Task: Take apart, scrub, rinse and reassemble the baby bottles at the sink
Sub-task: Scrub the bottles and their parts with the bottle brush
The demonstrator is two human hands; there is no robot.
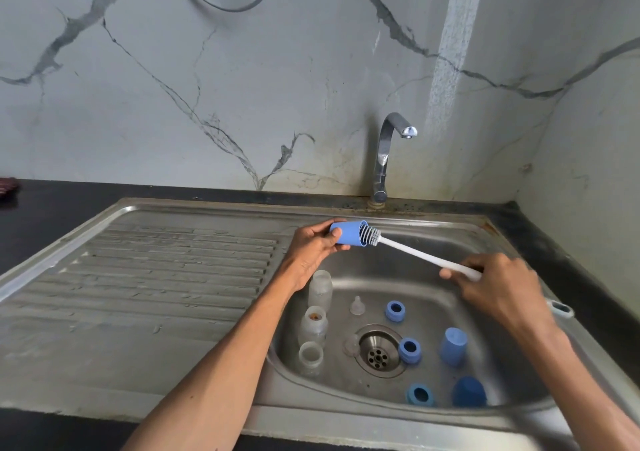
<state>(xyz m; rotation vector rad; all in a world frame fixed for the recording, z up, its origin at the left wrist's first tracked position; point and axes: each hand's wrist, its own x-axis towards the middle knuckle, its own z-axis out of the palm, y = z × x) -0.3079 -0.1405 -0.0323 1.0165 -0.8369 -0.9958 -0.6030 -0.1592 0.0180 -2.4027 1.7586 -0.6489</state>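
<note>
My left hand (313,248) grips a blue bottle cap (351,233) above the sink's back left corner, its mouth facing right. My right hand (498,282) holds the white handle of a bottle brush (415,254), whose grey bristle head sits partly inside the cap. In the steel sink basin (398,277) lie three clear bottle bodies (312,326) at the left, a clear teat (357,306), three blue screw rings (395,311), and two more blue caps (453,346).
A chrome tap (386,159) stands behind the basin, with no water running. The drain (378,351) is in the basin's middle. A ribbed steel draining board (166,277) stretches to the left. A marble-patterned wall closes the back and right.
</note>
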